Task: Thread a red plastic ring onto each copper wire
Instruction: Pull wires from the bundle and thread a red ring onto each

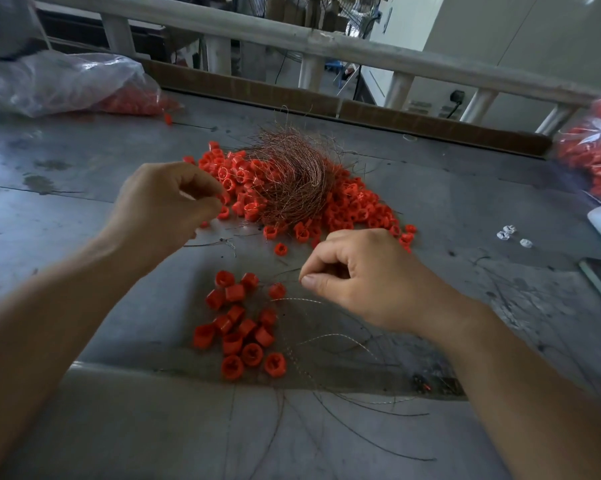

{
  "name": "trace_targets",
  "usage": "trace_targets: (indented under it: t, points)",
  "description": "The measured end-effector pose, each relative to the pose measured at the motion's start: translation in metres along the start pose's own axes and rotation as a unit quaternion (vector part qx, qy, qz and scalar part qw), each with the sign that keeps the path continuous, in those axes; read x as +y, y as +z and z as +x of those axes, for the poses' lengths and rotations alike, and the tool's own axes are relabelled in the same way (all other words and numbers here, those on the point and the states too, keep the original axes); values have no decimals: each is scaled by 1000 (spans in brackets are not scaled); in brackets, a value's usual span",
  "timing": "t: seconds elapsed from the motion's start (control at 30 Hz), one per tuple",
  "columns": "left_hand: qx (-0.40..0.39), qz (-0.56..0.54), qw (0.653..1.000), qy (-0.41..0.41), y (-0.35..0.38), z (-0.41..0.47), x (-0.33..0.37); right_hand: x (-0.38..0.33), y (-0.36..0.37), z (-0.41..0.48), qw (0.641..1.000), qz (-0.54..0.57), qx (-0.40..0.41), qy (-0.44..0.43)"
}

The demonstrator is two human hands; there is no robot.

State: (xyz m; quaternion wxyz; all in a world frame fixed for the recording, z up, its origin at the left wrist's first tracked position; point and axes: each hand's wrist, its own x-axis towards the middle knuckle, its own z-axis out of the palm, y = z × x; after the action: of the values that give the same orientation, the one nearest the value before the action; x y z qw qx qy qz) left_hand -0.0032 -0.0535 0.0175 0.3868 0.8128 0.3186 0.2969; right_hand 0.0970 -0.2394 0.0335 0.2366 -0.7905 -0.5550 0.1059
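Note:
A large heap of red plastic rings (354, 206) lies at the middle of the grey table, with a bundle of copper wires (292, 174) piled on top of it. A smaller group of rings with wires through them (243, 327) lies nearer to me, their thin wires trailing towards the table's front edge. My left hand (167, 206) hovers beside the heap's left side, fingers curled, thumb and fingertips close at a ring; what they hold is hidden. My right hand (361, 282) pinches a thin copper wire (285, 273) that leads to a ring (277, 291).
A clear plastic bag of red rings (84, 84) lies at the back left, another bag (593, 157) at the right edge. Three small white pieces (510, 235) sit to the right. A cardboard strip (327, 98) and a railing (327, 43) bound the far side.

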Motion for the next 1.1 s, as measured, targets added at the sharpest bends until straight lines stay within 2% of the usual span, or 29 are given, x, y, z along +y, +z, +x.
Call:
trace_targets:
  t: [0.13,0.33,0.53,0.73,0.9,0.97,1.1]
  points:
    - [32,108,992,50,1,5,-7,0,-1,-1,1000,5,-28,12]
    - [-10,198,977,75,10,9,-16,2,-4,-3,998,14,-47,27]
    - [-38,242,963,112,19,12,-22,5,-6,-1,999,33,-6,31]
    - [-30,220,968,114,16,15,-22,9,-8,0,998,51,37,28]
    - [28,66,993,94,6,1,2,13,-11,1,995,25,93,40]
    - [11,35,992,119,6,-13,15,16,-12,2,993,-3,111,51]
    - [-80,36,980,181,15,-33,29,24,-9,6,987,-36,139,69]
